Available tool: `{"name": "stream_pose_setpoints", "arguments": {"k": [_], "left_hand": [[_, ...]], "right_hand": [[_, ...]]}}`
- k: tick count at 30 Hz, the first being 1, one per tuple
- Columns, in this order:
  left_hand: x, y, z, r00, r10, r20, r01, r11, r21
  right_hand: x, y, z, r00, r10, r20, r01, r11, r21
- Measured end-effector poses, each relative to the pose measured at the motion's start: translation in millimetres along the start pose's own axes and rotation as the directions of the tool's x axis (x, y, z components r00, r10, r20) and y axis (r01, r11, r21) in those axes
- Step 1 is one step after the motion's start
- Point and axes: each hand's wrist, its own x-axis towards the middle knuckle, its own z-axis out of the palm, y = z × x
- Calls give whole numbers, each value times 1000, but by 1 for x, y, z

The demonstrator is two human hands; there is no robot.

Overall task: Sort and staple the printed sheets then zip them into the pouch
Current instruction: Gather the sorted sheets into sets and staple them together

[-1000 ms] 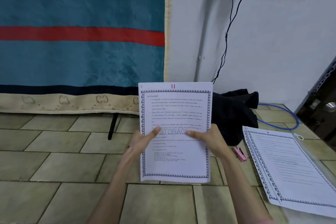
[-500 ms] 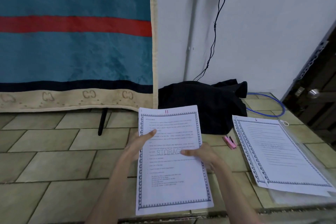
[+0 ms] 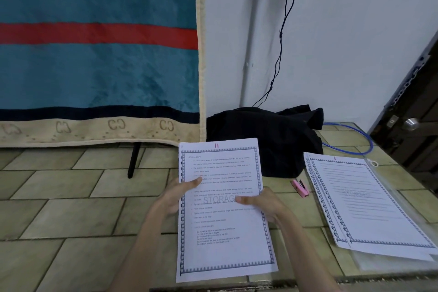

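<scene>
Printed sheets [image 3: 222, 211], pg 11 up, thumbs of left hand [image 3: 174, 194] & right hand [image 3: 265, 204] pinching edges.

Left hand [image 3: 174, 194] and right hand [image 3: 265, 204] grip printed sheets [image 3: 225, 232].

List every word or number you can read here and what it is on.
"11": red, top of the held sheets.
"STORAGE": grey watermark on them, its end under the right hand.
"OPTICAL DISCS": their heading, barely legible; body text too small.
"6": red, top of the stack on the right; its text blurred.
"CC": repeated on the blanket border.
</scene>
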Motion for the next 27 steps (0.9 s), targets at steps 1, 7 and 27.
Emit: {"name": "stream_pose_setpoints", "arguments": {"k": [1, 7, 27], "left_hand": [[0, 1, 0, 1000, 1, 11, -1, 1000, -12], [-2, 2, 0, 1000, 23, -14, -23, 999, -28], [-9, 8, 5, 985, 134, -112, -126, 989, 77]], "right_hand": [[0, 0, 0, 1000, -3, 7, 3, 1000, 8], [-1, -6, 0, 999, 19, 30, -18, 999, -28], [-9, -27, 1, 975, -152, -164, 124, 978, -169]]}}
